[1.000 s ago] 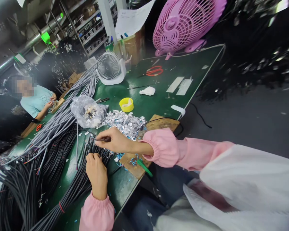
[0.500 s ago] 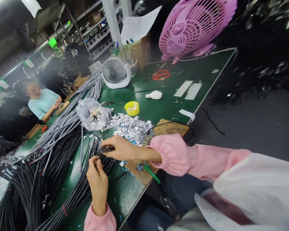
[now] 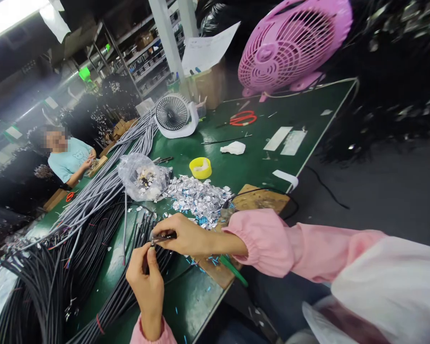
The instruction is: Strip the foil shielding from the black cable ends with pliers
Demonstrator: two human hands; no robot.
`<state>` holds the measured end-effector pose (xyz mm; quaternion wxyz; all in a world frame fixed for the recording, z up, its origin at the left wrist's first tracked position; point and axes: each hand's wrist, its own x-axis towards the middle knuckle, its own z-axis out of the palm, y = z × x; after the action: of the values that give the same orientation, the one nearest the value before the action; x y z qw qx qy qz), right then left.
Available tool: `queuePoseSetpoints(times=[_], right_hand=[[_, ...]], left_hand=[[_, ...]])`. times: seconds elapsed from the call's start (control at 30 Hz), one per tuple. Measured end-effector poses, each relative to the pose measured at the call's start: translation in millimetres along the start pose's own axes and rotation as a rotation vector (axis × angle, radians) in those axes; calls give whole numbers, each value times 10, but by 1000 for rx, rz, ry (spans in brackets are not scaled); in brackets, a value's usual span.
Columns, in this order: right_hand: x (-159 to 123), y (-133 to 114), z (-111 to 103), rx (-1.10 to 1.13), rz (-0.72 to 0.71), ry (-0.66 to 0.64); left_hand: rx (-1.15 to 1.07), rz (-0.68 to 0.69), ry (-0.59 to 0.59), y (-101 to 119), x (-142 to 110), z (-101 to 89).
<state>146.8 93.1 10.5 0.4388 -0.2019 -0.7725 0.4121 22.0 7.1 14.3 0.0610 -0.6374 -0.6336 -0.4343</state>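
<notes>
My left hand (image 3: 145, 282) is closed, pinching the end of a dark cable (image 3: 145, 262) lifted from the bundle of black and grey cables (image 3: 57, 267) on the green table (image 3: 247, 162). Just above it, my right hand (image 3: 186, 235) is closed on a small dark tool (image 3: 162, 237) whose tip meets the cable end. Both wrists wear pink sleeves. A heap of silver foil scraps (image 3: 197, 197) lies just beyond my right hand.
A clear bag of small parts (image 3: 143, 177), a yellow cup (image 3: 200, 167), a white desk fan (image 3: 174, 114), red scissors (image 3: 242, 118) and a pink fan (image 3: 290, 45) stand farther back. A wooden board (image 3: 258, 200) lies under my right forearm. Another person (image 3: 66, 155) works at far left.
My left hand lifted off the cable bundle and raised a cable end to the tool in my right hand. The view shifted slightly down and right.
</notes>
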Motion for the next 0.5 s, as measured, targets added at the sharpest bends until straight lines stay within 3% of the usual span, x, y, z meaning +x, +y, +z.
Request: queuePoseSetpoints(times=[0.5], right_hand=[[-19,0,-5,-50,-44,-1]], left_hand=[[37,-28,-88,-35,13,-14]])
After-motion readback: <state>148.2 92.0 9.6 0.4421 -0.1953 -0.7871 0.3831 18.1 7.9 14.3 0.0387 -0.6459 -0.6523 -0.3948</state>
